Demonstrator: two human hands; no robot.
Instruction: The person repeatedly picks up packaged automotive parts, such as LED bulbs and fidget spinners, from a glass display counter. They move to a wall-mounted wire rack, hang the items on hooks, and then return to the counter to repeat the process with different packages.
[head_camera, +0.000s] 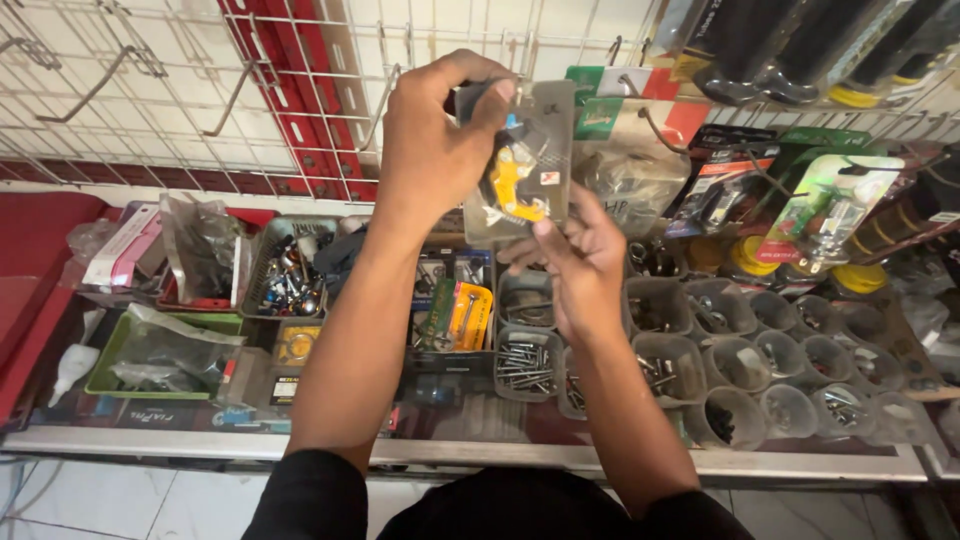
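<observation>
**Blister pack held up at the wire rack**

The left hand (435, 135) pinches the top of a clear blister pack (520, 165) with a yellow part inside, thumb pressed over its upper edge, up against the wire rack (200, 80). The right hand (580, 265) steadies the pack's bottom edge with fingertips pressed on it. The step looks like fitting the pack's hang hole to a hook (385, 95); that calls for lining the hole up squarely. Below stand tubs of screws (527, 365).

A white wire wall rack (200, 90) hangs above a cluttered glass counter (500, 455) on pale floor tiles (120, 500).
</observation>
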